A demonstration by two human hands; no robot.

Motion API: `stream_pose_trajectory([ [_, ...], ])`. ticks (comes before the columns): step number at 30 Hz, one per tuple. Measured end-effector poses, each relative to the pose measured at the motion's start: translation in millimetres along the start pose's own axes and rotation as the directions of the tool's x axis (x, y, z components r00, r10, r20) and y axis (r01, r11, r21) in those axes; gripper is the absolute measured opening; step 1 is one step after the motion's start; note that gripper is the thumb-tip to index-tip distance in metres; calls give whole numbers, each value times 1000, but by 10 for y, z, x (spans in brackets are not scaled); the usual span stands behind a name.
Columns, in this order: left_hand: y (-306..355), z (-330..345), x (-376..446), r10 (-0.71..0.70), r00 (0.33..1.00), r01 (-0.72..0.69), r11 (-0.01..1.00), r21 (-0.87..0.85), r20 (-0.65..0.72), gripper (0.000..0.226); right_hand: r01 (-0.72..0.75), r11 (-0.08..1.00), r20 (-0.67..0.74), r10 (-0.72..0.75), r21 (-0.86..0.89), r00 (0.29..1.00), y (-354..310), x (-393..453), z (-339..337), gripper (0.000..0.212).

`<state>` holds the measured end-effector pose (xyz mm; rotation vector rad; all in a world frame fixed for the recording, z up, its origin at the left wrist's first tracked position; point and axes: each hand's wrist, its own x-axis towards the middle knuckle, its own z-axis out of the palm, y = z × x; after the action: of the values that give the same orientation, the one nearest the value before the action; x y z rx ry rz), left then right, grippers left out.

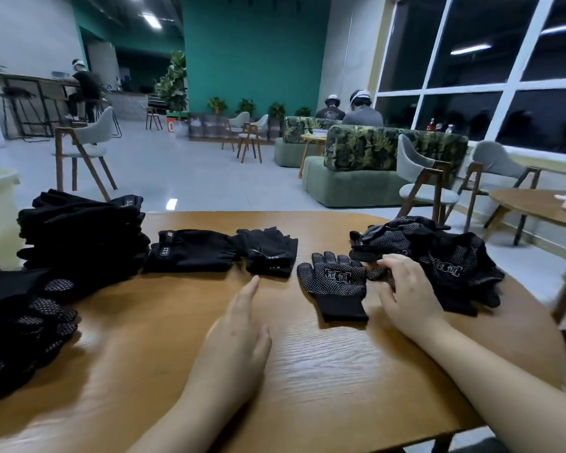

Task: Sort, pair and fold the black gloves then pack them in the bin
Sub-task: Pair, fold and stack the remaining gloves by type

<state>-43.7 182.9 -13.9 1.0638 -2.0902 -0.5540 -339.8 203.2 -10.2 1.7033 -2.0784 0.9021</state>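
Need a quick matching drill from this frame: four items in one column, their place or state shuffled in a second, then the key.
Items
1. single black dotted knit glove with white label
2. loose heap of black dotted gloves
3. tall stack of plain black fleece gloves
4. left hand

Place or state
A. far left of the wooden table, piled high
B. flat and open on bare wood, holding nothing
C. lying flat alone, fingers pointing away, mid-table
D. right side, under the right hand's fingers

Pairs: 1-C, 2-D, 3-A, 4-B
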Motion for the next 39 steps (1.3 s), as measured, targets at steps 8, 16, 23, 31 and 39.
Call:
stream_pose_trajectory([
  [8,86,-22,7,-6,997,-5,990,143,74,65,-380,885,-28,387,-269,921,589,-37,-237,27],
  [16,68,0,10,-21,994,3,986,166,103,65,-361,904,-45,361,-229,932,576,-31,-215,38],
  [23,8,-1,22,-23,991,19,999,32,128,60,-182,983,-160,181,6,970,426,-124,-315,47],
  [31,-56,0,71,-43,995,60,982,-179,95,56,-2,954,-277,89,301,957,-176,-210,-412,74],
  [39,-81,43,98,-27,998,38,969,-245,48,54,167,820,-232,-43,548,972,-1054,-104,-110,71],
])
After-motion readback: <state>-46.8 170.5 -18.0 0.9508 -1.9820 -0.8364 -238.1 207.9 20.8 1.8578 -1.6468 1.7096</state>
